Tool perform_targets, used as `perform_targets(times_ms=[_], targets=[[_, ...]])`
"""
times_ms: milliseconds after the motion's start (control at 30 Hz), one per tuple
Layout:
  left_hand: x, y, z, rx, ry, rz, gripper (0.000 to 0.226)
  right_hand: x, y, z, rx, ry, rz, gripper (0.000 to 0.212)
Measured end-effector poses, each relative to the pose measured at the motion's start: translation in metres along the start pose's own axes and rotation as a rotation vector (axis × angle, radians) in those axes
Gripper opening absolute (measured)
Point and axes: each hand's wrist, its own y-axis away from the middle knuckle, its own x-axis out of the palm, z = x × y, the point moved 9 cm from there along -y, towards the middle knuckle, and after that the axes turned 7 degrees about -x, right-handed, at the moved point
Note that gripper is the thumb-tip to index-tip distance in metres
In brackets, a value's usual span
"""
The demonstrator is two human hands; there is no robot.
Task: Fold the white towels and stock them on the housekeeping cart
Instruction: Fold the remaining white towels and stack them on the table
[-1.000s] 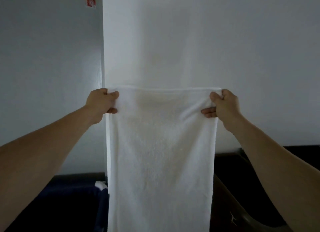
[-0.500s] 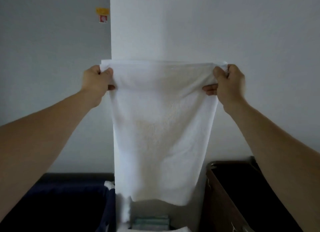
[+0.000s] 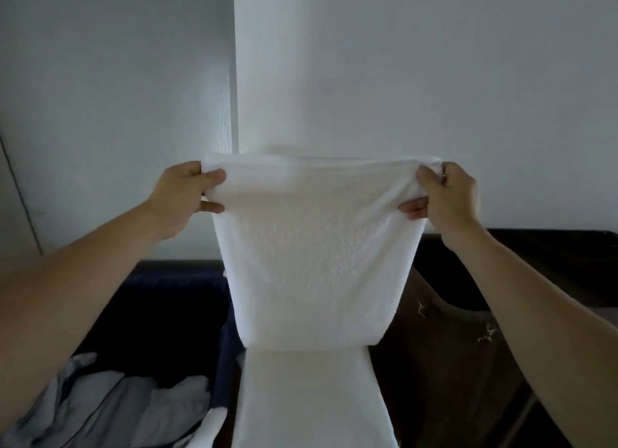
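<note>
A white towel [image 3: 314, 253] hangs in front of me, stretched between both hands at chest height. My left hand [image 3: 185, 195] pinches its upper left corner, thumb on the near side. My right hand [image 3: 446, 196] pinches the upper right corner the same way. The towel's lower end bends toward me and lies on a white surface [image 3: 311, 400] below, which looks like more towel or a stack on the cart; I cannot tell which.
A dark blue laundry bag [image 3: 174, 313] sits at the lower left with grey-blue linen [image 3: 110, 411] in it. A brown bag [image 3: 444, 364] hangs at the lower right. A white wall with a corner edge [image 3: 234, 79] stands right behind.
Both hands came down from the raised position of half a second ago, and the towel's free lower edge, which hung in the air, now lies on the white surface below. My view tilted down.
</note>
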Motion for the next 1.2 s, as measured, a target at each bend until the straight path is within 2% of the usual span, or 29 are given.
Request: perform_targets(times_ms=[167, 367, 467, 567, 767, 900, 1000, 1200], targets=[[-0.016, 0.082, 0.055, -0.138, -0.073, 0.051, 0.014, -0.024, 0.087, -0.007, 0.112, 0.139, 0.051, 0.023], [-0.011, 0.149, 0.095, -0.274, -0.163, 0.272, 0.025, -0.052, 0.147, -0.02, 0.174, 0.325, 0.19, 0.025], [0.0, 0.147, 0.117, -0.303, -0.239, 0.261, 0.02, -0.051, 0.158, -0.043, 0.208, 0.403, 0.222, 0.028], [0.009, 0.127, 0.145, -0.333, -0.267, 0.213, 0.027, -0.039, 0.154, -0.078, 0.238, 0.438, 0.253, 0.029], [0.025, 0.063, 0.232, -0.452, -0.297, 0.129, 0.021, 0.007, 0.132, -0.196, 0.308, 0.577, 0.324, 0.026], [0.039, 0.021, 0.324, -0.58, -0.291, 0.075, 0.016, 0.048, 0.129, -0.307, 0.465, 0.593, 0.408, 0.027], [0.05, 0.003, 0.398, -0.696, -0.341, 0.025, 0.01, 0.076, 0.151, -0.389, 0.62, 0.495, 0.476, 0.028], [0.061, -0.006, 0.498, -0.895, -0.403, -0.028, 0.022, 0.109, 0.189, -0.494, 0.777, 0.497, 0.507, 0.036]])
